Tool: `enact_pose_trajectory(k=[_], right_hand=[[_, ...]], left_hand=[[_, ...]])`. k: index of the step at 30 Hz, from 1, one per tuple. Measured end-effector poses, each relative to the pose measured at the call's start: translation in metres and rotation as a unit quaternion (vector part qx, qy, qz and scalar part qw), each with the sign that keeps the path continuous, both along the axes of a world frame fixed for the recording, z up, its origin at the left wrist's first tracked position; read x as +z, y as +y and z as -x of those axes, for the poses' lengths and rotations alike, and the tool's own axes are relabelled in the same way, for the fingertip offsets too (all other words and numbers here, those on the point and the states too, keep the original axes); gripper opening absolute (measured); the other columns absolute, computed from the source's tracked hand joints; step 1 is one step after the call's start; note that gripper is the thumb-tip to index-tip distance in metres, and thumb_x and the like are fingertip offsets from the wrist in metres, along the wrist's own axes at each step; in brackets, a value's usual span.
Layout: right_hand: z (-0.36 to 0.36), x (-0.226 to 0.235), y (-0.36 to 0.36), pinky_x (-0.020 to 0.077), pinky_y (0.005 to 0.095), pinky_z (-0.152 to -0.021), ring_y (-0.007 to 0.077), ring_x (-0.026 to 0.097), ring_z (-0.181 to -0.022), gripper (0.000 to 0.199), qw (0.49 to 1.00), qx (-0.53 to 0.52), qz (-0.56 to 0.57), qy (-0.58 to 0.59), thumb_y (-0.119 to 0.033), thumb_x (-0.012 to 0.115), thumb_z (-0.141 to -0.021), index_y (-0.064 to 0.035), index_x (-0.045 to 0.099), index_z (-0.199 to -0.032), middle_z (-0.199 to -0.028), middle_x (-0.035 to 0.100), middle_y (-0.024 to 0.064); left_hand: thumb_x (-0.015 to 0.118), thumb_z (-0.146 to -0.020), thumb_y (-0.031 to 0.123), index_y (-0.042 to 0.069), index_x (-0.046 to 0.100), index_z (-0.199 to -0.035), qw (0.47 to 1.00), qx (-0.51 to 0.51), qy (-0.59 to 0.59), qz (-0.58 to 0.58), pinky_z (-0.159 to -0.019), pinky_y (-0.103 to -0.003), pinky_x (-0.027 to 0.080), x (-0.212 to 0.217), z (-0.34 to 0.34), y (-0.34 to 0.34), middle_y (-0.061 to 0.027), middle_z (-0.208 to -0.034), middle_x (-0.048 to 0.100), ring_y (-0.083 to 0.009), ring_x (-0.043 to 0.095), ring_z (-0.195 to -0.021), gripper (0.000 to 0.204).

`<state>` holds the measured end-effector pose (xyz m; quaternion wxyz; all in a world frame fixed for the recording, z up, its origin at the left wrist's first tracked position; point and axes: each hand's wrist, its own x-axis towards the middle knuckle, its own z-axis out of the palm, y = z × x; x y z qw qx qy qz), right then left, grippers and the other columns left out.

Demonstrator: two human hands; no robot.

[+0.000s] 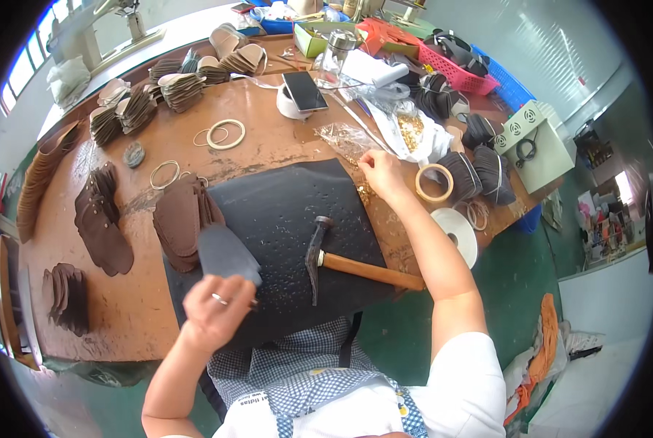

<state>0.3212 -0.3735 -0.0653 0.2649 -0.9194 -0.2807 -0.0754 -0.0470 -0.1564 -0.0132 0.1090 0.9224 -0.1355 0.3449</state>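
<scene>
My left hand (218,305) pinches the lower end of a flat dark grey shoe-upper-like piece (226,252), held at the near left of a black pad (282,197). Beside that piece lies a stack of brown cut pieces (179,226), partly behind it. My right hand (382,174) reaches past the pad's right edge, fingers drawn together. Close under it are small gold-coloured metal bits (366,193); whatever the fingertips hold is too small to make out. A hammer (317,255) with a wooden handle rests on the pad between my arms, touched by neither hand.
More brown stacks (104,219) lie on the left of the brown table. Bundled pieces (180,91) line its far edge. A phone (304,90) rests on a white roll. Tape rolls (434,183), a bag of gold bits (410,131) and a pink basket (458,69) crowd the right.
</scene>
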Motion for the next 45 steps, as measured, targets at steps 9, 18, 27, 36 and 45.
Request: enact_pose_trajectory(k=[9,18,27,36,45], right_hand=[[0.0,-0.006,0.003,0.0537,0.0438,-0.077,0.0351,0.07,-0.08,0.01,0.999,-0.024,-0.013,0.023,-0.011,0.077,-0.077,-0.0032,0.073,-0.075,-0.08,0.071,0.019],[0.003,-0.022,-0.004,0.0527,0.0454,-0.073,0.0344,0.068,-0.08,0.013,0.992,0.04,0.016,-0.12,-0.011,0.069,-0.089,-0.0025,0.061,-0.092,-0.085,0.069,0.0154],[0.19,0.071,0.045,0.0553,0.0244,-0.068,0.0111,0.069,-0.075,0.005,0.807,0.268,-0.13,0.509,0.001,0.067,-0.092,0.0017,0.071,-0.095,-0.086,0.071,0.0043],[0.225,0.029,0.059,0.0561,0.0271,-0.072,0.0156,0.069,-0.081,0.008,0.837,0.409,-0.053,0.359,0.004,0.069,-0.087,0.0027,0.073,-0.094,-0.088,0.069,0.0077],[0.219,0.022,0.066,0.0545,0.0333,-0.07,0.0225,0.068,-0.077,0.006,0.853,0.444,-0.031,0.274,-0.003,0.075,-0.08,-0.0037,0.076,-0.086,-0.086,0.066,0.0088]], left_hand=[[0.077,-0.055,0.0,0.003,0.068,-0.104,0.989,0.038,0.135,0.04,-0.063,-0.033,0.052,-0.037,0.026,-0.032,-0.0062,-0.099,0.061,-0.022,0.058,-0.077,0.049],[0.075,-0.055,-0.004,0.001,0.07,-0.116,0.982,0.094,0.155,0.052,-0.066,-0.033,0.053,-0.045,0.046,-0.041,-0.0084,-0.113,0.062,-0.023,0.059,-0.077,0.061],[0.069,-0.066,0.005,0.0,0.068,-0.119,0.985,0.093,0.139,0.045,-0.064,-0.03,0.054,-0.049,0.047,-0.039,-0.0072,-0.114,0.063,-0.018,0.06,-0.078,0.053],[0.07,-0.068,0.004,-0.002,0.069,-0.119,0.986,0.101,0.124,0.049,-0.064,-0.029,0.056,-0.053,0.056,-0.046,-0.0114,-0.121,0.066,-0.0166,0.064,-0.077,0.051],[0.068,-0.065,-0.002,-0.002,0.07,-0.113,0.986,0.08,0.119,0.082,-0.065,-0.032,0.057,-0.048,0.05,-0.045,-0.0133,-0.118,0.068,-0.0193,0.068,-0.077,0.048]])
